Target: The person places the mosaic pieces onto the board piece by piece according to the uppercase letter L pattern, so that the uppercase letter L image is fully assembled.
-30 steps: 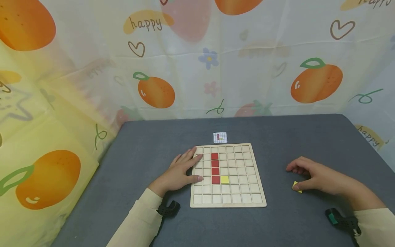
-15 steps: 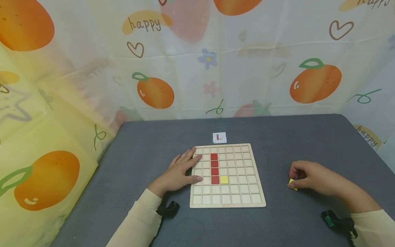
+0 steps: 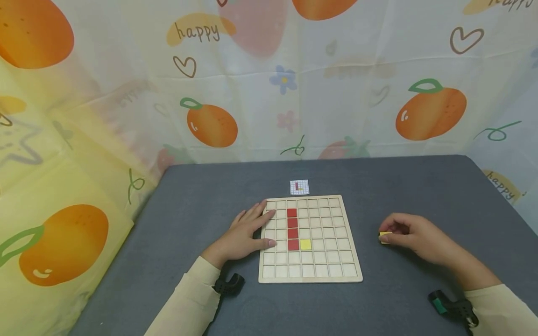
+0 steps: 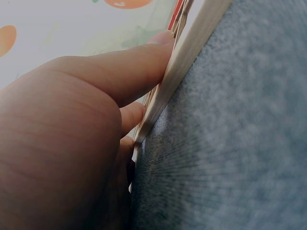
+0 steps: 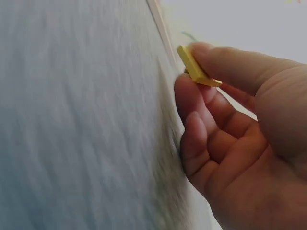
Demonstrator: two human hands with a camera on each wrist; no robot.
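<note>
My right hand (image 3: pixel 416 235) pinches a small yellow square tile (image 3: pixel 384 237) between thumb and fingers, to the right of a wooden grid board (image 3: pixel 329 270). The right wrist view shows the yellow tile (image 5: pixel 194 67) tilted, its thin edge toward the camera. On the board's left side rests my left hand (image 3: pixel 239 235), fingers spread, with thumb and a fingertip over the outer cells. From the left wrist, the thumb (image 4: pixel 139 64) lies across the board's edge (image 4: pixel 192 48). A column of several red tiles (image 3: pixel 292 228) sits in the grid, and one yellow tile (image 3: pixel 305 244) lies beside the lowest red one.
Behind the board lies a small printed card (image 3: pixel 299 187) with a red and yellow grid pattern. The grey table (image 3: pixel 201 186) ends at a fruit-patterned curtain (image 3: pixel 260 112). Black straps with camera mounts (image 3: pixel 230 284) circle both wrists.
My right hand has closed its fingers on the yellow tile, picked it up, and carried it left toward the board. The left hand and the board have stayed put.
</note>
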